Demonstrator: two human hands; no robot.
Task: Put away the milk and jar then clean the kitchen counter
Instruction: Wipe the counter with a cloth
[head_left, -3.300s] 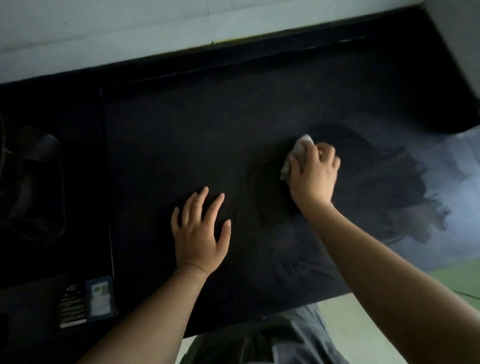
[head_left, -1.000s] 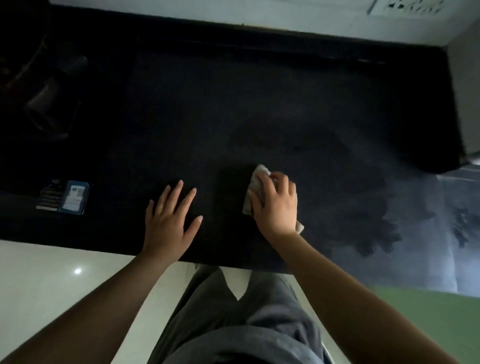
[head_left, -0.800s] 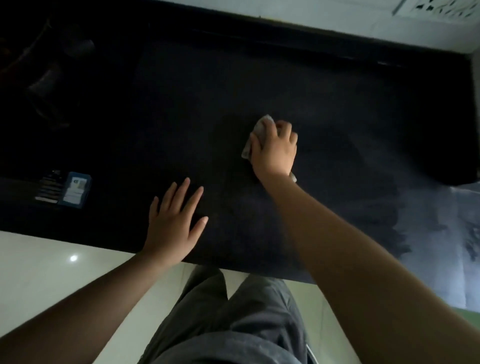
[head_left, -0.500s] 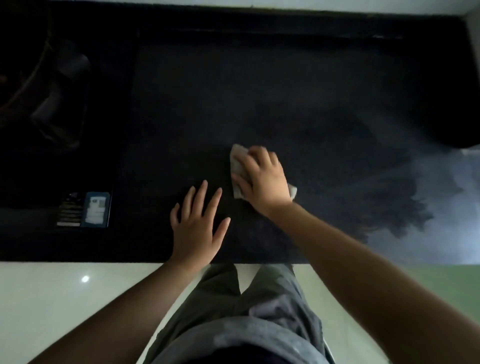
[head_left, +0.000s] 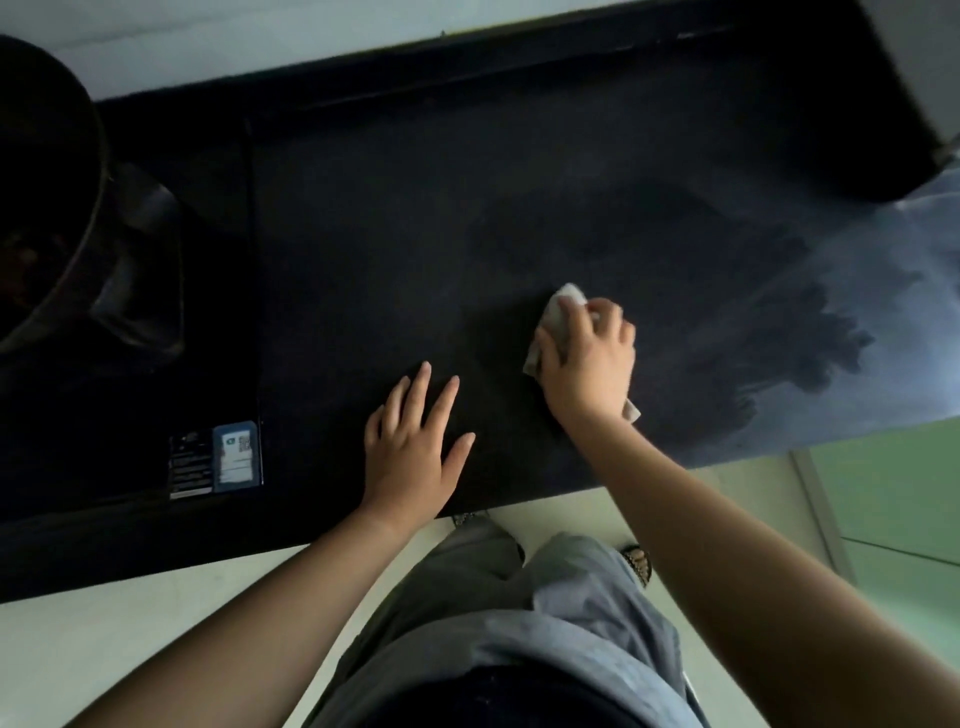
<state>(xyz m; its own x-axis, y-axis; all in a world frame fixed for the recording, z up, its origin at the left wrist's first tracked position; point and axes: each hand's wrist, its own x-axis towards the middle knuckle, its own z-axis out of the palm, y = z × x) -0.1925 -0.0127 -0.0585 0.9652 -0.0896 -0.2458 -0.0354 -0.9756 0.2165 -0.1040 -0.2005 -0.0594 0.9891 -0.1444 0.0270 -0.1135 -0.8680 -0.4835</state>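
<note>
A dark kitchen counter (head_left: 415, 218) fills the upper half of the head view. My right hand (head_left: 589, 364) presses a pale crumpled cloth (head_left: 563, 306) flat on the counter, right of centre, fingers closed over it. Only the cloth's top corner and a bottom corner by my wrist show. My left hand (head_left: 415, 447) lies flat on the counter near its front edge, fingers spread, holding nothing. No milk or jar is in view.
A dark stove top (head_left: 130, 312) with a black pan (head_left: 41, 197) sits at the left, with a sticker label (head_left: 215, 460) near its front. Wet, shiny streaks (head_left: 857, 322) cover the counter's right end. My grey trousers (head_left: 519, 623) and pale floor lie below.
My right hand has kept sliding the cloth back and forth over the counter, now a little right of the left hand. The left hand stays planted; the camera has tilted.
</note>
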